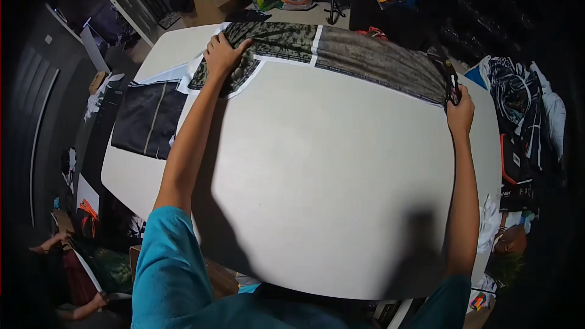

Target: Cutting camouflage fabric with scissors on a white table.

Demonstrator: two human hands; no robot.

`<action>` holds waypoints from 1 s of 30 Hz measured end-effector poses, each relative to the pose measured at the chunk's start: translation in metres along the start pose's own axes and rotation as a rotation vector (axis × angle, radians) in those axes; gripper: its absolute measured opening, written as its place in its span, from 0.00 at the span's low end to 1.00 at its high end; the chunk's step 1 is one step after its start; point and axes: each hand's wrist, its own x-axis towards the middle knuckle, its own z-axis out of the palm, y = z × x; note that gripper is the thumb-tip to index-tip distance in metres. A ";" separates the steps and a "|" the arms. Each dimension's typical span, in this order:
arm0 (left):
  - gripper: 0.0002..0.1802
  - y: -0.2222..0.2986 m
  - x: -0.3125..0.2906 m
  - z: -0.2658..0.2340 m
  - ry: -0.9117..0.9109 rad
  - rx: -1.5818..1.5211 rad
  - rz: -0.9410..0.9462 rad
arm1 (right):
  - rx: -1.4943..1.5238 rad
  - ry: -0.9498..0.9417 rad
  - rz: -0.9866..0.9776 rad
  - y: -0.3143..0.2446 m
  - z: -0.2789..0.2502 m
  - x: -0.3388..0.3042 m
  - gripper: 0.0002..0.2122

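- Head cam: our left hand (222,58), thumb spread, rests on the cloth (372,55) along the table (341,176)'s far edge.
- Our right hand (461,109) clamps scissors (453,82).
- Looks like flattening; next move probably needs tautness.

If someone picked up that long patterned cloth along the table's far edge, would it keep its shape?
Probably not: the cloth looks floppy, judging by the creases across it. It's likely light for its size, since it lies thin and flat on the table.

Dim room with a brightly lit white table (341,189).
Pale door (129,6), upper left; dark grey wall (35,45), far left; light floor (312,16) beyond the table.
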 end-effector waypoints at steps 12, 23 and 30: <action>0.24 -0.096 -0.076 -0.157 -0.484 -0.198 0.216 | -0.129 -0.120 -0.183 0.058 -0.134 -0.108 0.22; 0.18 -0.153 -0.289 -0.325 -0.308 -1.008 -0.234 | 0.076 0.055 0.101 0.137 -0.263 -0.165 0.23; 0.22 -0.175 -0.411 -0.308 -0.228 -1.210 -1.021 | -0.077 0.025 0.284 0.151 -0.303 -0.267 0.24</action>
